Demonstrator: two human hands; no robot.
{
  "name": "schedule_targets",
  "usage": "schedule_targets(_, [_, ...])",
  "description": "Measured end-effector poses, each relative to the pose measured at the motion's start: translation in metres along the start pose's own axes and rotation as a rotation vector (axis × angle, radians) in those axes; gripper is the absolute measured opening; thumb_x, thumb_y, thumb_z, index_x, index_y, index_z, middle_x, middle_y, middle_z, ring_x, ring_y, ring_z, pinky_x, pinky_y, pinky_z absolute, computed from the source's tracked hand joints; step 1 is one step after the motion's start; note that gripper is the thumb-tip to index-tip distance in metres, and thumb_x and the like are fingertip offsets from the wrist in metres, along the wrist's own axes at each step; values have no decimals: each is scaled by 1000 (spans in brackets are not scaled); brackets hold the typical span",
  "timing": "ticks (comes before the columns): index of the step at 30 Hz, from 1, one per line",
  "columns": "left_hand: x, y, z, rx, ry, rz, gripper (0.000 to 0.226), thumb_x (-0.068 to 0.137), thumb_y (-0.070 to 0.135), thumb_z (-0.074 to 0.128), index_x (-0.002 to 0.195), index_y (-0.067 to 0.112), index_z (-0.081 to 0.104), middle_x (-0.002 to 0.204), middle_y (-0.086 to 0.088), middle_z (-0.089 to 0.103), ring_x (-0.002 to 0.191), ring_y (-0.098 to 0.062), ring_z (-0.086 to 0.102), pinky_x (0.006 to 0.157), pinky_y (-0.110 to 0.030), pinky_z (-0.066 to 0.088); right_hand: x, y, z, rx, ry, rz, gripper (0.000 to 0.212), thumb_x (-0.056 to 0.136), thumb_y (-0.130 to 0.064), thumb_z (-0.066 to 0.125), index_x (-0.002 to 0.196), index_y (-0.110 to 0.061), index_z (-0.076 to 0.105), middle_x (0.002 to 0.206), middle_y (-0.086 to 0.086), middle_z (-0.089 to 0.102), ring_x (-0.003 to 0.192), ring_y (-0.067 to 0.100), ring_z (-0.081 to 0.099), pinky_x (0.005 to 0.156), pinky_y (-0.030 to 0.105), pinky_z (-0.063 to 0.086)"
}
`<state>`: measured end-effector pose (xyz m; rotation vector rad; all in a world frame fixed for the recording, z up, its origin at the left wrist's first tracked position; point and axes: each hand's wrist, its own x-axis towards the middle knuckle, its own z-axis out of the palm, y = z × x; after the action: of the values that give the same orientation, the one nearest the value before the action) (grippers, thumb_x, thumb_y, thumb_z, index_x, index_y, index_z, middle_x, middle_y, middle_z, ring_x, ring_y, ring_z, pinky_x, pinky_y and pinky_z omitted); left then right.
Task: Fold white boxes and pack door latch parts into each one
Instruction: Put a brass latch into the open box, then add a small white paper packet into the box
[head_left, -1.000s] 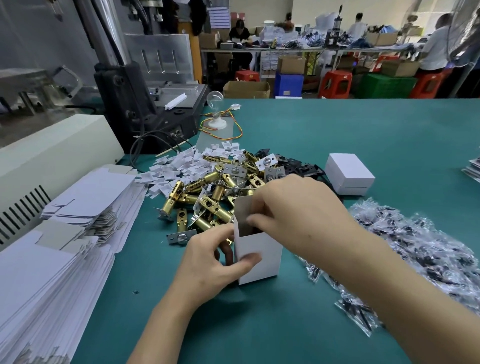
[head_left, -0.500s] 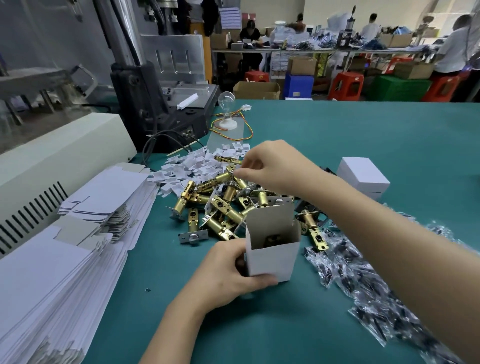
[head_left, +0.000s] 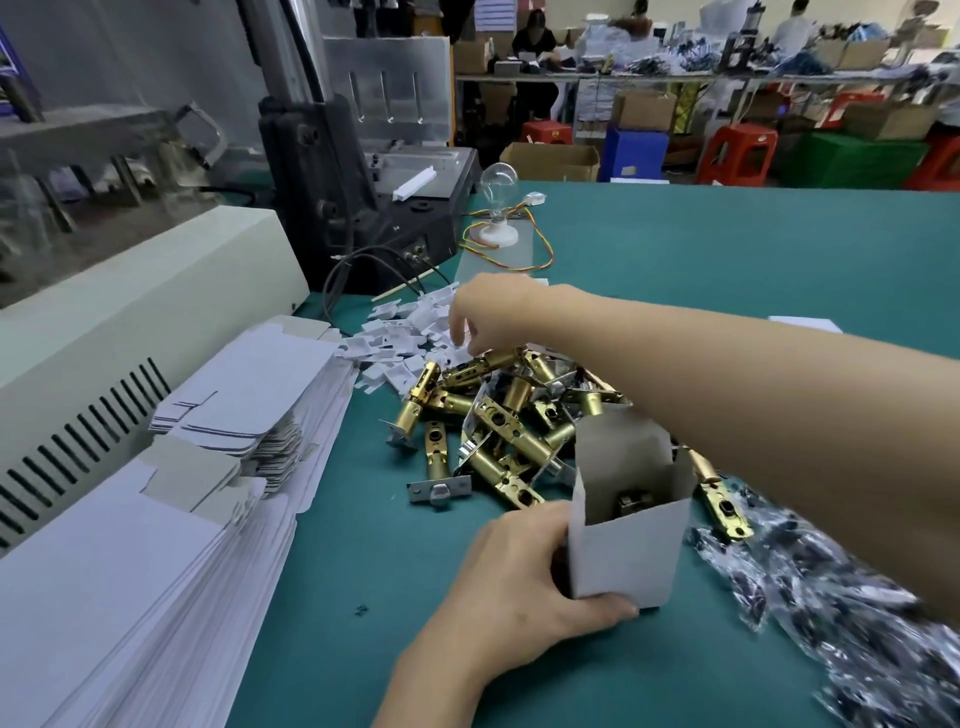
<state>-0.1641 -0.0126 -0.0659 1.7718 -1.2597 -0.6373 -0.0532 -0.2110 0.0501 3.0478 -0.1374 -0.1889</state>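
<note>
The right hand (head_left: 493, 312) has been moved from the left hand (head_left: 519, 587)-gripped white box (head_left: 628, 558), latch (head_left: 631, 501) inside, onto the white tabs (head_left: 410, 327); its grasp cannot be told.

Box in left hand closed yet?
No, the white box gripped by the left hand stands with its top flaps up, and a brass part shows inside.
</note>
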Motion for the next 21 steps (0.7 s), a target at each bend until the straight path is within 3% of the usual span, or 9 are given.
schedule_targets(3, [1, -1, -1, 14, 9, 6, 50, 73, 54, 81, 119, 45, 64, 103, 23, 67, 92, 1, 63, 76, -23, 51, 12, 2, 6, -26, -51, -23, 25, 94, -11, 68, 110, -28, 77, 102, -1, 63, 102, 26, 65, 74, 31, 46])
schedule_targets(5, [2, -1, -1, 30, 15, 7, 51, 72, 57, 79, 119, 44, 64, 103, 23, 67, 93, 2, 62, 74, -19, 50, 17, 2, 7, -7, -59, -44, 16, 94, -19, 71, 107, -27, 78, 94, -7, 58, 97, 20, 61, 74, 30, 43])
schedule_targets(11, [3, -2, 0, 13, 10, -13, 48, 71, 59, 78, 115, 45, 65, 101, 24, 67, 92, 1, 63, 73, -19, 46, 25, 5, 14, 90, -86, -70, 16, 96, -20, 70, 109, -17, 78, 99, -3, 65, 91, 15, 57, 77, 27, 41])
schedule_targets(14, [3, -1, 1, 4, 11, -20, 48, 69, 59, 78, 113, 44, 66, 99, 23, 68, 89, 0, 63, 72, -20, 46, 22, 8, 14, 120, -14, -54, 15, 96, -24, 70, 104, -15, 79, 91, -2, 70, 85, 15, 62, 72, 25, 42])
schedule_targets(17, [3, -1, 1, -25, -1, -21, 47, 70, 54, 81, 114, 44, 67, 101, 22, 70, 92, -3, 65, 75, -25, 52, 12, 13, 2, 230, 92, -21, 15, 95, -21, 69, 103, -12, 79, 83, -3, 75, 73, 6, 66, 60, 14, 42])
schedule_targets(21, [4, -4, 1, -35, -19, -8, 48, 70, 50, 85, 114, 41, 70, 109, 19, 72, 101, -6, 68, 85, -42, 59, -20, 18, -27, 416, 308, 16, 14, 91, -12, 73, 104, -9, 79, 95, 2, 78, 85, 10, 71, 83, 25, 58])
